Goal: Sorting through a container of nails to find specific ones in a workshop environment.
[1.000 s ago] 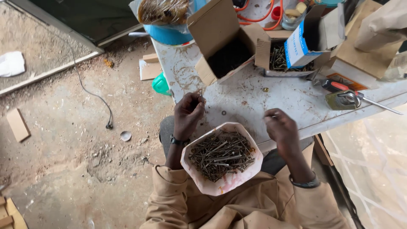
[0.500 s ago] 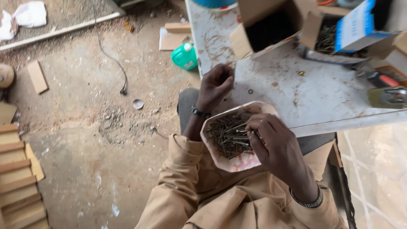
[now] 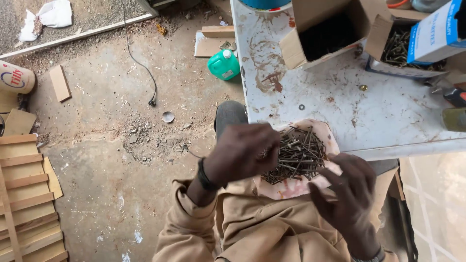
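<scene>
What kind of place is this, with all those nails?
Probably a carpentry workshop or building site. A bowl of nails sits by a stained white table with open cardboard boxes of fasteners, and wooden slats and offcuts lie on the dusty concrete floor.

You've got a pale pink bowl point(image 3: 318, 182) of dull grey-brown nails point(image 3: 297, 154), tan sleeves, a white table point(image 3: 388, 116) blotched with rust stains, and a bright green jug point(image 3: 224, 64) at eleven o'clock.
</scene>
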